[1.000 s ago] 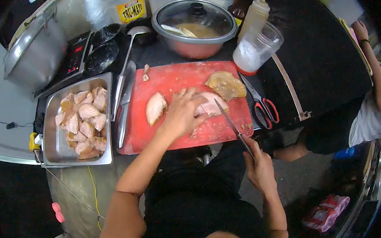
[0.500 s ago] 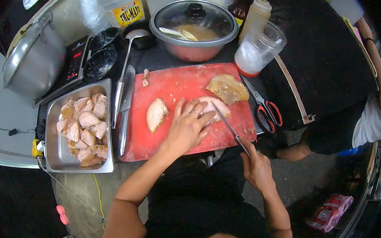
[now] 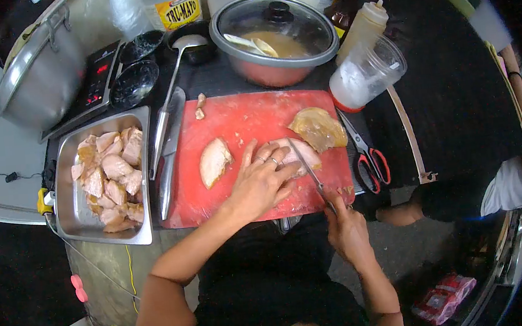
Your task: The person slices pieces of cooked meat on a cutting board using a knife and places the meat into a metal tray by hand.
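Note:
My right hand (image 3: 347, 233) is closed round the handle of a knife (image 3: 310, 174), its blade angled up to the left over a pale piece of chicken (image 3: 306, 154). The blade's tip touches or lies just above the meat; I cannot tell how deep it sits. My left hand (image 3: 259, 184), with a ring on one finger, holds that chicken piece against the red cutting board (image 3: 257, 111) and covers its left part. A cut chicken slice (image 3: 215, 162) lies left of the hand. Yellowish chicken skin (image 3: 318, 128) lies just behind the held piece.
A steel tray (image 3: 72, 221) of chicken chunks stands left. A second knife (image 3: 171, 155) and a ladle (image 3: 162, 118) lie beside the board. Scissors (image 3: 367, 154) and a tilted plastic jar (image 3: 367, 75) are right; a lidded pot (image 3: 273, 39) stands behind. Another person's arm shows far right.
The knife and right hand have shifted slightly toward me and left, drawing the blade back over the chicken. The left hand stays on the piece. The whole view has shifted a little.

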Demonstrator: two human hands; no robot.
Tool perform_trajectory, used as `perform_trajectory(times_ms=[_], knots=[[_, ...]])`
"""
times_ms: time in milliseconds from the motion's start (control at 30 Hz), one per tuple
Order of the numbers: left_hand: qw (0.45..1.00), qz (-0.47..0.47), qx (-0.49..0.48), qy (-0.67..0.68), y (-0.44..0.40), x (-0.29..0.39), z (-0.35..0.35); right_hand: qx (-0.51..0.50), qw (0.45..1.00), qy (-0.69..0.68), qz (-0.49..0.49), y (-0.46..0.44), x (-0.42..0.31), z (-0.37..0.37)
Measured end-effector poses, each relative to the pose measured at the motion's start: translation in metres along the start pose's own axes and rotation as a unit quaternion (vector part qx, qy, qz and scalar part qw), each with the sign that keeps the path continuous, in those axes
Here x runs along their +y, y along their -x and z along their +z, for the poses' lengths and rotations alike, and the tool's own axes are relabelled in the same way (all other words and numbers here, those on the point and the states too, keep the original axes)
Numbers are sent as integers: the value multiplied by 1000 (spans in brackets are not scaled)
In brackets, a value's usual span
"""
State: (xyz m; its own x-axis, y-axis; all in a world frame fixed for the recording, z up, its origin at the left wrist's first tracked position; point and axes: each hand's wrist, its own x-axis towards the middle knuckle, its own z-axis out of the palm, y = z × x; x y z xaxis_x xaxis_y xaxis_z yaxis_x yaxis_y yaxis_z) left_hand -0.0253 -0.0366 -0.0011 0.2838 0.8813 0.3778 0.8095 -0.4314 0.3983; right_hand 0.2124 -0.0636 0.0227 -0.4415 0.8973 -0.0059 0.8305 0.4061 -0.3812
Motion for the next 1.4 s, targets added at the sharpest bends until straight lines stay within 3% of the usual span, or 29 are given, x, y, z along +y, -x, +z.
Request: perform_trajectory(times_ms=[233, 433, 533, 633, 767, 967, 1067, 1167, 1267, 1367, 1400], knots=[[1000, -7, 10, -19, 2, 3, 1, 18, 999, -22, -40, -36, -10, 1], [1000, 1, 4, -17, -2, 1, -5, -61, 994, -32, 86, 20, -13, -11], [999, -9, -51, 12, -20, -6, -15, -33, 995, -55, 74, 42, -8, -20], [999, -37, -32, 11, -42, -5, -13, -3, 985, -169, 40, 53, -7, -42], [995, -61, -85, -5, -58, 5, 9, -26, 973, -214, 78, 65, 8, -60], [997, -24, -69, -10, -63, 7, 19, 22, 940, -304, 154, 96, 25, -59], [986, -25, -157, 49, -70, 15, 11, 53, 934, -317, 155, 105, 31, -64], [991, 40, -123, -19, -68, 22, 12, 98, 935, -324, 104, 104, 41, -53], [970, 235, 31, -61, -72, 6, 62, 89, 939, -315, 104, 105, 44, -53], [982, 134, -131, 4, -77, 21, 62, 78, 933, -331, 123, 102, 30, -58], [977, 164, -132, -25, -79, 23, 62, 75, 928, -339, 134, 102, 29, -59]])
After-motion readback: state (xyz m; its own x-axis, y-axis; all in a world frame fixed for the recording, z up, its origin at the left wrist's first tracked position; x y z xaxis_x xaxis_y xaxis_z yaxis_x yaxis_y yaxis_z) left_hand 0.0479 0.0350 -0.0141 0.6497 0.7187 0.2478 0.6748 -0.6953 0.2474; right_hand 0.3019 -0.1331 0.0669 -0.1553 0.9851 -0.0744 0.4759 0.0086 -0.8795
